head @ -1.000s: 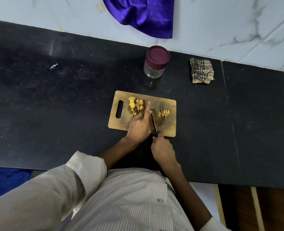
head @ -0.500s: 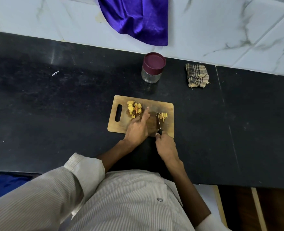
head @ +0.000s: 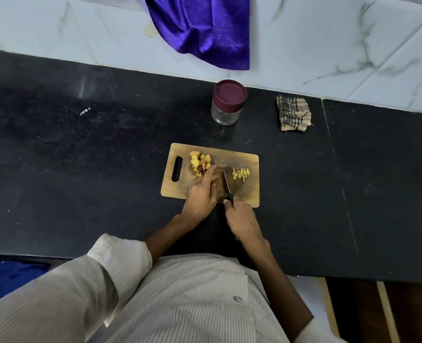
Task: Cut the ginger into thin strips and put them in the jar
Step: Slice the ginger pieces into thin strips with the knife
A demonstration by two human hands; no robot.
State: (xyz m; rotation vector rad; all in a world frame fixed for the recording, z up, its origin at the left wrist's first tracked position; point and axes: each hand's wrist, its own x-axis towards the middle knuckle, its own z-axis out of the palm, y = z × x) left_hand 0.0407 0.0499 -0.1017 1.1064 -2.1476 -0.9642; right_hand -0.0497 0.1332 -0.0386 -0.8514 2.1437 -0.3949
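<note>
A wooden cutting board (head: 250, 194) lies on the black counter. A heap of yellow ginger pieces (head: 200, 163) sits on its left half. Thin ginger strips (head: 240, 174) lie on its right half. My left hand (head: 202, 194) rests on the board between them, fingers pressed down beside the blade; whatever lies under them is hidden. My right hand (head: 240, 220) grips the black handle of a knife (head: 226, 183), whose blade points away from me, right of my left fingers. The glass jar (head: 228, 102) stands behind the board with its maroon lid on.
A folded checked cloth (head: 294, 113) lies to the right of the jar. A purple fabric (head: 205, 28) hangs down the white marble wall behind the counter. The counter's front edge runs just under my forearms.
The knife has shifted left from beside the strips to close against my left fingers. The left hand stays in place on the board.
</note>
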